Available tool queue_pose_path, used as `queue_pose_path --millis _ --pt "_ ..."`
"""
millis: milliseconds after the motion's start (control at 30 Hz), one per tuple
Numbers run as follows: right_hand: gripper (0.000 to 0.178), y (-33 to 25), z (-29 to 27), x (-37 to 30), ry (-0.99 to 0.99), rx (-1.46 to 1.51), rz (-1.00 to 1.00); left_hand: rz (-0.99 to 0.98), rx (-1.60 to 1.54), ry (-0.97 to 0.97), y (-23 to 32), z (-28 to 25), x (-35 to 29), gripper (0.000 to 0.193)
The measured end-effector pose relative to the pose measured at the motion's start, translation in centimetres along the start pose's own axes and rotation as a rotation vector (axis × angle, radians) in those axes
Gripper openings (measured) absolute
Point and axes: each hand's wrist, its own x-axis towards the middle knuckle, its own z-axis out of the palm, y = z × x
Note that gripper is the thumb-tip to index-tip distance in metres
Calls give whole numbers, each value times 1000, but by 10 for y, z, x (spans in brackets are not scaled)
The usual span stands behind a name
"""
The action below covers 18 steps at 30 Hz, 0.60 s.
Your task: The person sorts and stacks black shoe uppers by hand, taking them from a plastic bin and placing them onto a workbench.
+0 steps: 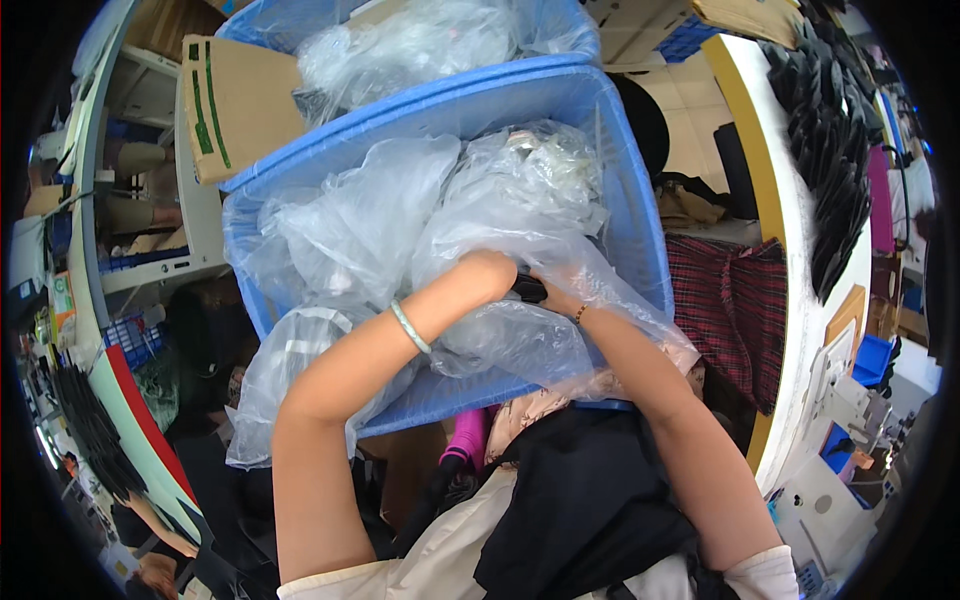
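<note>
Both my hands are down in a blue plastic bin (645,205) filled with clear plastic bags (375,200). My left hand (490,272) is bent at the wrist, and its fingers are out of sight among the bags. Beside it, my right hand (562,297) shows partly through a sheet of clear plastic (500,235) that drapes over the wrist. A small black item (528,288) sits between the two hands, against the fingers of my right hand; its kind cannot be made out. More crumpled plastic (530,165) lies behind the hands.
A second blue bin (565,35) with clear bags stands behind, a cardboard flap (235,105) at its left. On the right, a white table (765,330) carries a pile of black pieces (825,170). Dark red plaid cloth (730,310) hangs beside the bin. More black pieces (85,420) lie left.
</note>
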Motion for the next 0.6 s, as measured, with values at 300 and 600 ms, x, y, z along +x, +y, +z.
queue_pose_path --millis 300,600 --pt "48 -45 -119 -50 -53 462 185 225 -409 284 10 -31 22 29" --pt "31 -76 -280 -164 682 1951 15 -78 -816 4 -9 -19 -9 66"
